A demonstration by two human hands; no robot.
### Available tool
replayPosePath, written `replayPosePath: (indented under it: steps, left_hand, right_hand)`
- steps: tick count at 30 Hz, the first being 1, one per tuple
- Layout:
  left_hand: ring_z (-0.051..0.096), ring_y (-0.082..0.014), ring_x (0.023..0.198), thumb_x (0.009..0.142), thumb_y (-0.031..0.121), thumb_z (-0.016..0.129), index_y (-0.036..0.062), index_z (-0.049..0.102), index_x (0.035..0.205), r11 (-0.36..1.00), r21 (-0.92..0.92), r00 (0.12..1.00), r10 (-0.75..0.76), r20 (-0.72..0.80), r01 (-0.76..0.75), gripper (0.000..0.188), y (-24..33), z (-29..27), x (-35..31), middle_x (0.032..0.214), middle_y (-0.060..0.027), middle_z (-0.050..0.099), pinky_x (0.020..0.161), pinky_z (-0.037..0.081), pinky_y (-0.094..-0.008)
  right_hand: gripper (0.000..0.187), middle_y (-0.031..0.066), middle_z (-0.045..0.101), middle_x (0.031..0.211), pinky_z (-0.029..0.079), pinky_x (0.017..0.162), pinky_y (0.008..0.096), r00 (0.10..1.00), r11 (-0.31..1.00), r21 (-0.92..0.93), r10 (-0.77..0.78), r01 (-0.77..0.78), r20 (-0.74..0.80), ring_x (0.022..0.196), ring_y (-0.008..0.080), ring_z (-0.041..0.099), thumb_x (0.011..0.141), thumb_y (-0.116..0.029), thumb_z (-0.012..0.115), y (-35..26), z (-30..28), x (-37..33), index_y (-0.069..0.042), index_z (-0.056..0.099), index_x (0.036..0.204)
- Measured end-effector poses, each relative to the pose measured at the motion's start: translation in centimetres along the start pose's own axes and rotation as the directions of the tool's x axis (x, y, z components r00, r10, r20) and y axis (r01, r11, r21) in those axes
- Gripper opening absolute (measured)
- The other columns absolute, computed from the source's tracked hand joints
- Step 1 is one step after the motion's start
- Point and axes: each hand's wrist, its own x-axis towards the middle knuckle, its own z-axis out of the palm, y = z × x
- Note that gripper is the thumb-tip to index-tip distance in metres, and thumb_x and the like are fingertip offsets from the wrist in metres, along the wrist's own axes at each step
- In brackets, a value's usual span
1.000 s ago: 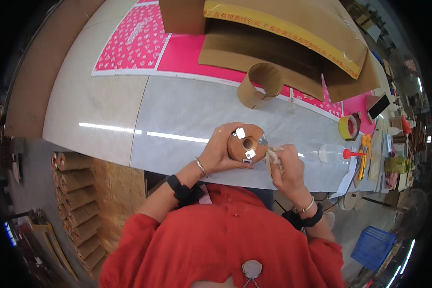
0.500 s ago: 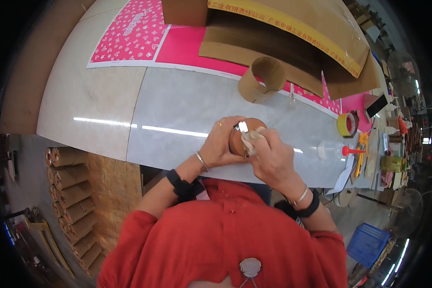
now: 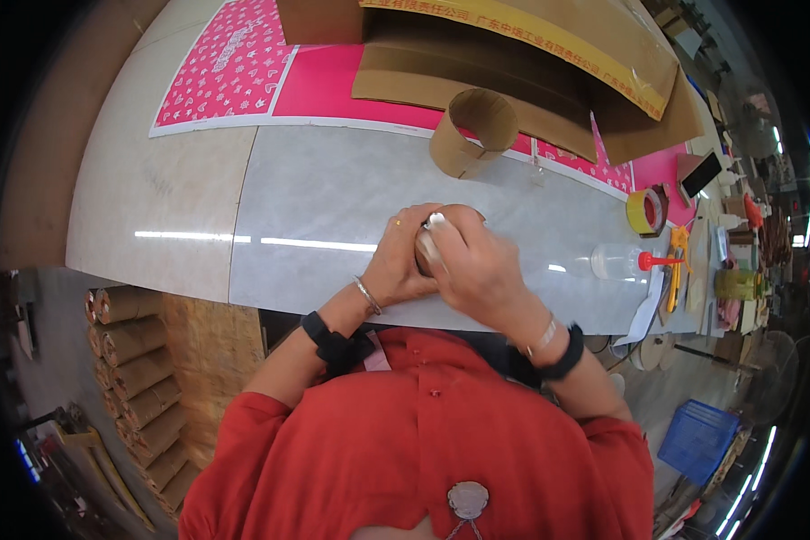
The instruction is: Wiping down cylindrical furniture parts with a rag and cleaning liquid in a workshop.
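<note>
My left hand is closed round a short brown cylinder, which I hold just above the grey tabletop. Something bright and silvery shows at the cylinder's near end, partly hidden by my fingers. In my right hand, slightly blurred, a pale crumpled cloth is pinched and pressed against that end. Both hands cover most of the cylinder. Beyond them an open cardboard tube stands upright on the table.
A big cardboard box lies at the back on pink printed sheets. To the right are yellow tape, a clear bottle with a red nozzle and a yellow-orange cutter. Rolled brown tubes are stacked below left.
My right hand has shifted left over the cylinder's end with the cloth, covering more of it. My left hand keeps its hold. The whole view has shifted slightly.
</note>
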Motion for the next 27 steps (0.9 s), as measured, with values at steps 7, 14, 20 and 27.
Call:
replayPosePath:
  steps: [7,14,20,27]
  left_hand:
    - [0.049,-0.0353,0.109,0.058,0.038,0.086,0.0050,0.040,0.130,0.997,0.016,0.997,-0.078,0.010,0.078,0.092,1.3,-0.3,0.3,0.122,-0.0165,0.050,0.094,0.038,-0.0422]
    - [0.047,-0.0358,0.114,0.056,0.039,0.087,0.0051,0.038,0.132,0.990,-0.052,0.990,-0.131,0.050,0.134,0.097,0.8,-0.4,0.0,0.125,-0.0175,0.049,0.098,0.037,-0.0421]
    - [0.047,-0.0352,0.116,0.058,0.039,0.087,0.0022,0.036,0.134,0.964,-0.059,0.964,-0.253,0.077,0.258,0.099,1.1,-0.1,-0.3,0.125,-0.0186,0.048,0.099,0.038,-0.0424]
    - [0.046,-0.0357,0.118,0.067,0.032,0.083,-0.0001,0.036,0.135,0.987,0.139,0.997,-0.078,0.000,0.078,0.088,5.5,-1.8,-0.2,0.129,-0.0198,0.044,0.098,0.039,-0.0415]
  right_hand:
    - [0.021,0.0108,0.051,0.085,0.046,0.047,0.0341,0.994,0.993,-0.070,0.091,-0.094,-0.053,0.062,0.0252,0.058,0.074,-0.010,0.065,2.5,-1.4,-1.6,-0.003,0.055,0.091]
    - [0.017,0.0120,0.054,0.092,0.047,0.049,0.0358,0.995,0.996,0.021,0.084,-0.083,-0.057,0.067,0.0259,0.059,0.077,-0.007,0.062,0.4,-1.4,-1.1,-0.001,0.055,0.092]
    - [0.012,0.0085,0.057,0.084,0.048,0.056,0.0325,0.897,0.939,0.013,0.332,-0.344,-0.293,0.065,0.0203,0.057,0.084,-0.011,0.061,7.9,0.3,-2.2,-0.002,0.053,0.083]
    - [0.016,0.0075,0.057,0.075,0.042,0.056,0.0285,0.635,0.512,0.598,0.772,-0.617,-0.007,0.065,0.0108,0.050,0.093,-0.015,0.056,4.6,-3.5,-7.3,-0.001,0.053,0.086]
